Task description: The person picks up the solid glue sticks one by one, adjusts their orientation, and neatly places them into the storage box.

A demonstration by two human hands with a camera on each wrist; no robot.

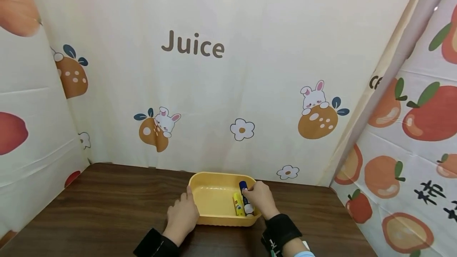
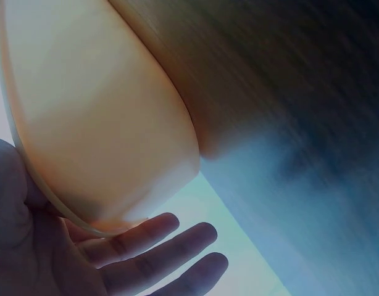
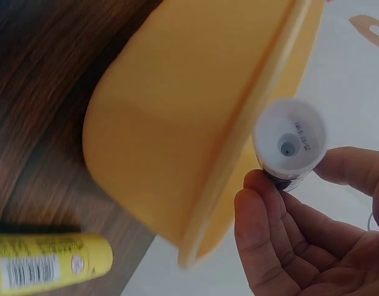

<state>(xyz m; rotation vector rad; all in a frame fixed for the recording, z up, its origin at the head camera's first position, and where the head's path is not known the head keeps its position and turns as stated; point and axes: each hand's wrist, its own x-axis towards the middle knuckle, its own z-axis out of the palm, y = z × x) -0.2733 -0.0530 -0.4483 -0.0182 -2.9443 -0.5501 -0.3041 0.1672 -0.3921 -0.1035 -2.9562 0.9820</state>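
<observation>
Right hand (image 1: 262, 199) pinching the navy glue stick (image 1: 246, 201), right there at the yellow tray's (image 1: 214, 197) right end!

Thumb and fingertips sit on the barrel, no wider apart than it is thick, white base (image 3: 294, 132) facing back toward the wrist, blue cap (image 1: 243, 185) pointing away. Here's the key line: the stick's long axis runs away from the person, and a yellow glue stick (image 1: 238, 204) in the tray lies just to its left, nearly parallel, the right hand clearly nearer. Over at the left end, the left hand (image 1: 181, 214) touches the tray, several fingers out straight; whether its thumb pinches the rim, I can't tell. And down on the table (image 1: 125, 201), the right wrist view catches a barcoded yellow tube (image 3: 50, 262) outside the tray.
</observation>
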